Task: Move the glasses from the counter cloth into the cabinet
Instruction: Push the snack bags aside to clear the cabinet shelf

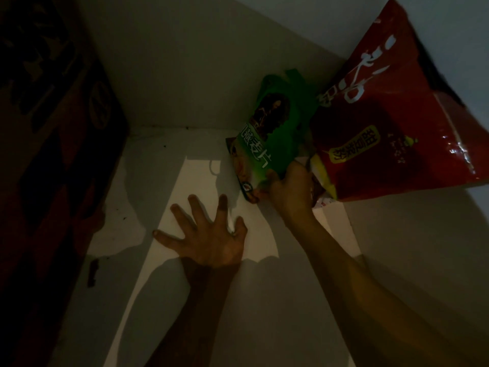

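I look into a dim white cabinet. My left hand (211,234) lies flat on the white shelf floor (185,300), fingers spread and straight, holding nothing. My right hand (289,189) reaches to the back right and grips the lower edges of a green food bag (275,128) and a large red food bag (391,123), which lean against the right wall. No glasses and no counter cloth are in view.
A dark red cardboard box (53,181) stands along the left side of the shelf. The cabinet's back wall (185,75) is close behind the bags. Dark crumbs (92,271) lie near the box. A bright light patch (190,186) falls across the shelf's middle.
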